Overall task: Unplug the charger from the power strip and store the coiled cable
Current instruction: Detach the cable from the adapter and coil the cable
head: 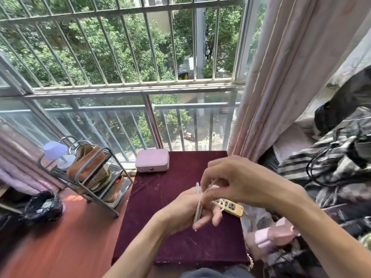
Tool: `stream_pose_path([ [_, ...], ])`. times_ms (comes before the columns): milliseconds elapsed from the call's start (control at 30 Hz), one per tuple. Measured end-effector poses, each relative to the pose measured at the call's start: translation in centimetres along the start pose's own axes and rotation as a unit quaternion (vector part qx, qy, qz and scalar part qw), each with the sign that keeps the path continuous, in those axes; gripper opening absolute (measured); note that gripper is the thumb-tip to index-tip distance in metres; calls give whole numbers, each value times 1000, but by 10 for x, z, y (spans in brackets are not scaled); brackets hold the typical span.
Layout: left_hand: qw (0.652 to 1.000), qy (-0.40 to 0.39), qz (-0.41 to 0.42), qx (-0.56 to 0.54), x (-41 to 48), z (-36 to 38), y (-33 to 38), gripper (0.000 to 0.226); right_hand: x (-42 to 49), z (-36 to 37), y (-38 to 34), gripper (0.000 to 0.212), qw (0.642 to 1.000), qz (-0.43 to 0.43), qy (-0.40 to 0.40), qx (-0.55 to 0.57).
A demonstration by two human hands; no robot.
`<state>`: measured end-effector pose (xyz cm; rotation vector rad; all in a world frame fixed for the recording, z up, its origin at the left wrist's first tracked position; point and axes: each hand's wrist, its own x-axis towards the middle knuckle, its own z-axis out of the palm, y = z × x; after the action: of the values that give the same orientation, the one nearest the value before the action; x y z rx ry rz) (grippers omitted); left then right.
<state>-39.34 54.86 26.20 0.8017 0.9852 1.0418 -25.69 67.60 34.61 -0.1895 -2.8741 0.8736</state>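
Over the dark red table (160,197) both my hands work a thin white charger cable (198,207). My left hand (188,211) has the cable wound in loops around its fingers. Just above it, my right hand (236,181) pinches a loose strand of the same cable. A yellowed power strip (230,206) lies on the table's right side, partly hidden behind my hands. The charger plug itself is hidden from view.
A pink case (152,160) sits at the table's far edge by the barred window. A metal rack (90,173) with a brown bag stands on the floor at left. Curtain (281,87) and piled clothes (331,167) crowd the right.
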Motion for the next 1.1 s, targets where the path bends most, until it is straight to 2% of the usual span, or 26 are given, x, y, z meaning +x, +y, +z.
stream_pose_path([
  [100, 993, -32, -9, -114, 3, 5, 0, 83, 13, -7, 19, 11, 990, 25, 18, 140],
  [167, 977, -73, 22, -198, 2, 5, -1, 102, 19, -2, 32, 12, 978, 44, 37, 199],
  [200, 970, -85, 40, -223, 1, 5, -1, 99, 21, 2, 39, 14, 973, 51, 48, 220],
  [300, 966, -80, 73, -235, -5, 5, 3, 65, 23, 19, 52, 13, 958, 54, 59, 274],
  [367, 966, -68, 87, -232, -8, 7, 8, 51, 24, 33, 57, 9, 944, 55, 65, 317],
  [467, 954, -76, 97, -274, -11, 9, 16, 52, 21, 52, 58, 18, 917, 67, 89, 384],
  [567, 932, -132, 118, -318, -12, 8, 18, 58, 19, 63, 53, 26, 895, 49, 125, 425],
  [700, 932, -189, 130, -281, -13, 7, 19, 65, 18, 68, 50, 25, 881, 61, 169, 439],
  [800, 948, -138, 100, -267, -12, 3, 18, 55, 18, 74, 53, 23, 870, 80, 199, 443],
  [900, 960, -56, 68, -265, -9, 0, 20, 38, 16, 83, 59, 22, 878, 94, 228, 410],
  [967, 951, -46, 50, -302, -6, -1, 24, 43, 12, 90, 64, 23, 877, 104, 242, 403],
  [1100, 917, -74, 26, -391, -2, -2, 23, 81, 11, 104, 62, 23, 867, 102, 245, 422],
])
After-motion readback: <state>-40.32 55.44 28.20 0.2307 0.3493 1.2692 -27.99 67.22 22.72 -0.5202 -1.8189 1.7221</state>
